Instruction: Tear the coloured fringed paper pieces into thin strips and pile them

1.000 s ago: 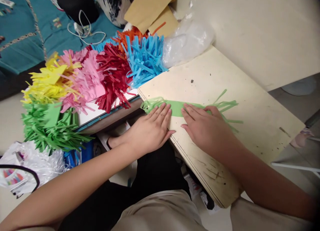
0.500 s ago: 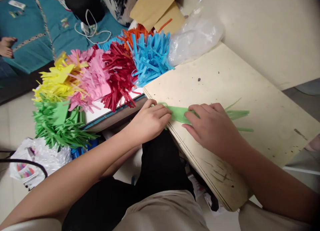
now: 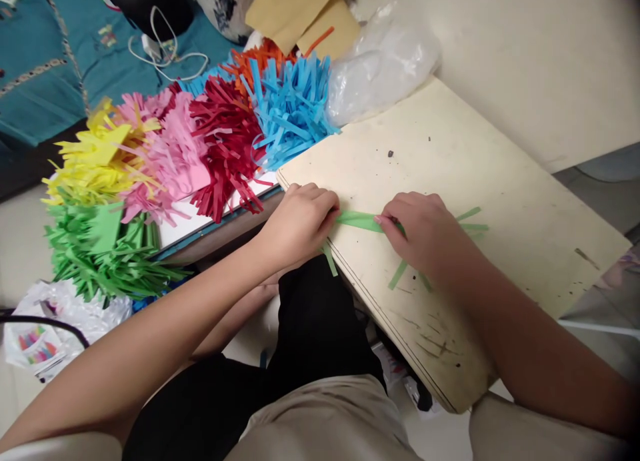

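A green fringed paper strip [image 3: 361,220] lies on the cream wooden board [image 3: 450,154] that rests across my lap. My left hand [image 3: 299,220] is curled closed and pinches the strip's left end at the board's near edge. My right hand [image 3: 425,231] is closed over the strip's middle, fingertips pinching it. Loose green fringes [image 3: 470,216] stick out past my right hand, and others [image 3: 399,274] hang below it.
Heaps of fringed paper lie to the left: green [image 3: 105,254], yellow [image 3: 95,158], pink [image 3: 167,151], red [image 3: 225,144], blue [image 3: 293,108], orange [image 3: 260,58]. A clear plastic bag [image 3: 383,64] and brown envelopes [image 3: 300,11] sit behind the board. A white cable [image 3: 165,51] lies on teal cloth.
Both hands went from lying flat on the green strip to curled and pinching it. The strip has been gathered narrower, and fringes now poke out toward me.
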`<state>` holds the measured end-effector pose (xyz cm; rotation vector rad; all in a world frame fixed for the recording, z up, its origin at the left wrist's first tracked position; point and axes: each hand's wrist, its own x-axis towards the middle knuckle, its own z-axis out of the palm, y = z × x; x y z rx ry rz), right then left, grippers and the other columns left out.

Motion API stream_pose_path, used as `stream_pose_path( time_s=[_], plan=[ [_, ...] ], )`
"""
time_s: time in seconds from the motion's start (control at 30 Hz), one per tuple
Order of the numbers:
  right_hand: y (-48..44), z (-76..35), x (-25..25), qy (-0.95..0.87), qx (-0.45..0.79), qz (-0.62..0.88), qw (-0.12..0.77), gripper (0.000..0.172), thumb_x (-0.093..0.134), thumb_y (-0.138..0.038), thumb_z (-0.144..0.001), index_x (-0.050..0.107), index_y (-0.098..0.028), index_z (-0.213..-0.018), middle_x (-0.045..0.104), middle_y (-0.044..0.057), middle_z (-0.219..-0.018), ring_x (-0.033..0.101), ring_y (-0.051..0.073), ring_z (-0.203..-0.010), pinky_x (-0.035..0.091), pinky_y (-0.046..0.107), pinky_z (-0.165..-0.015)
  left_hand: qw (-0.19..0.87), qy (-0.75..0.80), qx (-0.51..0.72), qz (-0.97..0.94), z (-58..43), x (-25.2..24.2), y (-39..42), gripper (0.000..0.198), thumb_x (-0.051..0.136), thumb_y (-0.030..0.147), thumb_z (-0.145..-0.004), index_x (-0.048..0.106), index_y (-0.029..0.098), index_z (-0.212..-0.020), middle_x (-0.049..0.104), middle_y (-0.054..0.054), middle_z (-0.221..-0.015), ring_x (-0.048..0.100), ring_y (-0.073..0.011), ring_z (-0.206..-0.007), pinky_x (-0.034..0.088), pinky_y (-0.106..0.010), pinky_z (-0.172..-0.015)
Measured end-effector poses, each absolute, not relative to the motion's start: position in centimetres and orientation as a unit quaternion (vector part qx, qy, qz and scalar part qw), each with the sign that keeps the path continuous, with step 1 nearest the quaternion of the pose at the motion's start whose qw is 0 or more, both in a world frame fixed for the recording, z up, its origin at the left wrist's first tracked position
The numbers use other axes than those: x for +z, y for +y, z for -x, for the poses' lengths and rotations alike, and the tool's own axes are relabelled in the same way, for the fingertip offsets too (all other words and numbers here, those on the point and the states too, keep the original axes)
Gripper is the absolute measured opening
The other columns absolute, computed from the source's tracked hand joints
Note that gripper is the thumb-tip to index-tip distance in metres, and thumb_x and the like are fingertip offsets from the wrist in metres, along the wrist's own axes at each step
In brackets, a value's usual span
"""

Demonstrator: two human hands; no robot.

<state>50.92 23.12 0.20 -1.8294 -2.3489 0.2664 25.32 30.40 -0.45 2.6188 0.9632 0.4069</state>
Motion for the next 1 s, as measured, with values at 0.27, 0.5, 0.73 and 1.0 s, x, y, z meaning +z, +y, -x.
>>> stream_pose_path(
  time_s=[0.27, 0.5, 0.73, 1.0],
  plan=[
    [23.3, -50.9, -0.8, -0.776, 0.068, 0.624, 0.068, 0.032, 0.048, -0.032, -0.114, 0.048, -0.023, -0.083, 0.067, 0.007, -0.088, 0.055, 0.023, -0.083, 0.032, 0.041, -0.082, 0.171, 0.368, 0.150, -0.901, -24.8, -1.3, 30.5, 0.013, 0.058, 0.021, -0.107, 0.071, 0.019, -0.109, 0.079, -0.011, -0.103, 0.070, -0.0308, -0.102, 0.048, -0.046, -0.093],
    [23.6, -50.4, -0.8, -0.772, 0.053, 0.632, 0.042, 0.034, 0.045, -0.032, -0.115, 0.049, -0.024, -0.083, 0.066, 0.008, -0.087, 0.052, 0.024, -0.082, 0.030, 0.041, -0.080, 0.184, 0.379, 0.158, -0.893, -24.7, -1.2, 30.4, 0.015, 0.058, 0.018, -0.105, 0.070, 0.021, -0.113, 0.079, -0.009, -0.103, 0.069, -0.0307, -0.105, 0.046, -0.046, -0.093],
    [23.7, -50.3, -0.7, -0.779, 0.033, 0.625, 0.020, 0.033, 0.042, -0.032, -0.117, 0.054, -0.023, -0.087, 0.066, 0.009, -0.085, 0.050, 0.024, -0.080, 0.026, 0.041, -0.078, 0.165, 0.362, 0.151, -0.905, -24.9, -1.6, 30.2, 0.029, 0.051, 0.012, -0.107, 0.075, 0.023, -0.118, 0.075, -0.008, -0.098, 0.066, -0.0299, -0.102, 0.044, -0.045, -0.090],
    [22.6, -48.8, 0.9, -0.811, -0.054, 0.578, 0.074, 0.023, 0.051, -0.020, -0.112, 0.068, -0.020, -0.097, 0.074, 0.015, -0.101, 0.056, 0.032, -0.097, 0.026, 0.045, -0.080, 0.072, 0.278, 0.178, -0.941, -24.0, -1.3, 29.7, 0.024, 0.059, 0.014, -0.107, 0.080, 0.022, -0.115, 0.073, -0.014, -0.139, 0.057, -0.0403, -0.140, 0.042, -0.058, -0.103]
  ],
)
